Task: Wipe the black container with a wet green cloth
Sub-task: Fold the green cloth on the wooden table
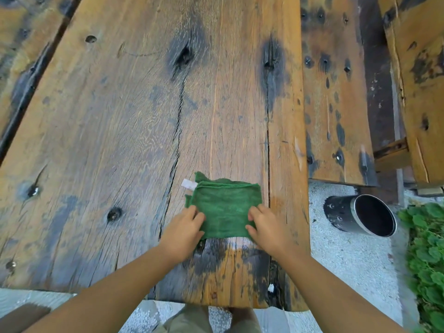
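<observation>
A green cloth [225,207] lies folded into a rough square on the wooden table [120,131], near its front edge, with a white tag at its far left corner. My left hand [185,229] pinches the cloth's near left edge. My right hand [266,227] pinches its near right edge. The black container [343,213], a cylinder with a metal rim, lies on its side on the pale ground right of the table, its open mouth facing right. Neither hand touches it.
A wet dark patch marks the wood just below the cloth. A wooden bench [336,97] runs along the table's right side. Green leafy plants [427,255] grow at the right edge. Pale gravelled ground [348,272] surrounds the container.
</observation>
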Demonstrator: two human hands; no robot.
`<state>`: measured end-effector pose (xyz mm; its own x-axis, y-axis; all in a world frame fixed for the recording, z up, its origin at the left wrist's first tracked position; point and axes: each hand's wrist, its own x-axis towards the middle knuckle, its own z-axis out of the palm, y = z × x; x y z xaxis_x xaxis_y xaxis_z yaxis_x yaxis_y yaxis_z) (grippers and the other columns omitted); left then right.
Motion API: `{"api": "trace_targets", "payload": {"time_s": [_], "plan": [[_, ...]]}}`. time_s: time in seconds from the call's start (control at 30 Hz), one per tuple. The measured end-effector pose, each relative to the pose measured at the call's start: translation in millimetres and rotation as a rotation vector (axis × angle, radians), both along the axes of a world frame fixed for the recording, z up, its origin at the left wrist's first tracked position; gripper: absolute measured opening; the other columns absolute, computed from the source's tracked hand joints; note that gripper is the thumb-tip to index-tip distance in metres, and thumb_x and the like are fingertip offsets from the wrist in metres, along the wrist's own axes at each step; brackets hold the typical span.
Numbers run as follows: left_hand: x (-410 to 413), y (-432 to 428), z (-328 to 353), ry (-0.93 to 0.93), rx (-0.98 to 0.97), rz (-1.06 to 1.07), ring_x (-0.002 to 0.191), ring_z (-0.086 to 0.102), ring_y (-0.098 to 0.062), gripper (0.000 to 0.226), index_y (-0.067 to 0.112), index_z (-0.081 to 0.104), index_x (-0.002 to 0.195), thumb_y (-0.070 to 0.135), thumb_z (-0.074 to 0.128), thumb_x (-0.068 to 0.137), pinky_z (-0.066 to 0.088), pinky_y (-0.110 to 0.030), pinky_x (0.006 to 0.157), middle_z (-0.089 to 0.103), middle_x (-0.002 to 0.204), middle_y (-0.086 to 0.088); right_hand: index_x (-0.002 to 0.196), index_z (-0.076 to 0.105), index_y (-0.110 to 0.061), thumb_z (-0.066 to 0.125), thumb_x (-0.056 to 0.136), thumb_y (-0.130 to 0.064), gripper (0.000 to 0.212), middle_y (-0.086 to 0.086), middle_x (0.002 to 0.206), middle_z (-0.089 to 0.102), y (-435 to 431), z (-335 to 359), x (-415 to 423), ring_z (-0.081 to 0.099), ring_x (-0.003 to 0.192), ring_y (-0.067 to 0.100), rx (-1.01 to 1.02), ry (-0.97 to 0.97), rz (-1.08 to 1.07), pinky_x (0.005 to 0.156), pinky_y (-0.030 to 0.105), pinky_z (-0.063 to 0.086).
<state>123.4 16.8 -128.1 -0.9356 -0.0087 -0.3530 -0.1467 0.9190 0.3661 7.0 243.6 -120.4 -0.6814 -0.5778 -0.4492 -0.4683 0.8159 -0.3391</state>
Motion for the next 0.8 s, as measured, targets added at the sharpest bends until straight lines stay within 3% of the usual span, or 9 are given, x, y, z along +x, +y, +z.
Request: {"api": "trace_targets", "payload": {"time_s": [0.1, 0.27, 0.5, 0.6, 0.67, 0.73, 0.8], "plan": [[12, 5, -2, -0.002, -0.026, -0.026, 0.099, 0.056, -0.028, 0.034, 0.006, 0.060, 0.119, 0.020, 0.071, 0.090, 0.052, -0.038, 0.077, 0.056, 0.116, -0.011, 0.109, 0.054, -0.019, 0.067, 0.093, -0.036, 0.027, -0.001, 0.109, 0.052, 7, -4, 8, 0.053, 0.098, 0.018, 0.027, 0.014, 0.029, 0.076, 0.028, 0.041], [18, 4, 2, 0.042, -0.123, -0.122, 0.085, 0.061, -0.032, 0.034, 0.005, 0.064, 0.100, 0.012, 0.084, 0.073, 0.054, -0.038, 0.063, 0.062, 0.102, -0.015, 0.119, 0.047, -0.019, 0.071, 0.089, -0.042, 0.045, 0.002, 0.117, 0.045, 10, -8, 14, 0.045, 0.110, 0.021, 0.076, 0.030, 0.122, 0.095, 0.036, 0.045], [18, 7, -2, 0.018, -0.218, -0.175, 0.081, 0.062, -0.029, 0.039, 0.008, 0.067, 0.089, 0.005, 0.086, 0.055, 0.055, -0.038, 0.060, 0.065, 0.100, -0.013, 0.121, 0.054, -0.016, 0.055, 0.097, -0.018, 0.024, 0.002, 0.115, 0.051, 10, -11, 14, 0.048, 0.107, 0.021, 0.045, 0.061, 0.127, 0.091, 0.034, 0.046], [15, 7, 4, 0.070, -0.145, -0.133, 0.076, 0.062, -0.027, 0.030, 0.010, 0.066, 0.083, 0.010, 0.085, 0.060, 0.052, -0.037, 0.060, 0.065, 0.089, -0.007, 0.109, 0.061, -0.015, 0.053, 0.095, -0.019, 0.017, -0.001, 0.107, 0.054, 11, -10, 13, 0.049, 0.102, 0.020, -0.002, 0.081, 0.086, 0.088, 0.032, 0.045], [13, 0, 9, 0.121, -0.062, -0.043, 0.078, 0.061, -0.024, 0.022, 0.014, 0.063, 0.084, 0.009, 0.079, 0.069, 0.050, -0.038, 0.072, 0.063, 0.084, 0.000, 0.101, 0.062, -0.016, 0.054, 0.093, -0.019, 0.011, -0.004, 0.100, 0.055, 9, -6, 5, 0.051, 0.096, 0.017, -0.067, 0.081, 0.019, 0.084, 0.032, 0.047], [10, -9, 11, 0.155, 0.045, 0.108, 0.079, 0.059, -0.019, 0.016, 0.016, 0.060, 0.088, 0.005, 0.069, 0.081, 0.045, -0.041, 0.086, 0.061, 0.080, 0.006, 0.096, 0.059, -0.019, 0.055, 0.095, -0.017, 0.004, -0.006, 0.090, 0.058, 6, -3, -6, 0.055, 0.082, 0.014, -0.145, 0.038, -0.058, 0.074, 0.032, 0.052], [0, -16, 13, 0.140, 0.166, 0.245, 0.068, 0.055, -0.012, 0.014, 0.018, 0.056, 0.093, 0.005, 0.061, 0.091, 0.042, -0.037, 0.080, 0.057, 0.075, 0.010, 0.097, 0.058, -0.020, 0.056, 0.098, -0.015, 0.005, -0.007, 0.078, 0.059, 1, -2, -19, 0.056, 0.064, 0.009, -0.203, -0.002, -0.128, 0.057, 0.028, 0.050]]}}
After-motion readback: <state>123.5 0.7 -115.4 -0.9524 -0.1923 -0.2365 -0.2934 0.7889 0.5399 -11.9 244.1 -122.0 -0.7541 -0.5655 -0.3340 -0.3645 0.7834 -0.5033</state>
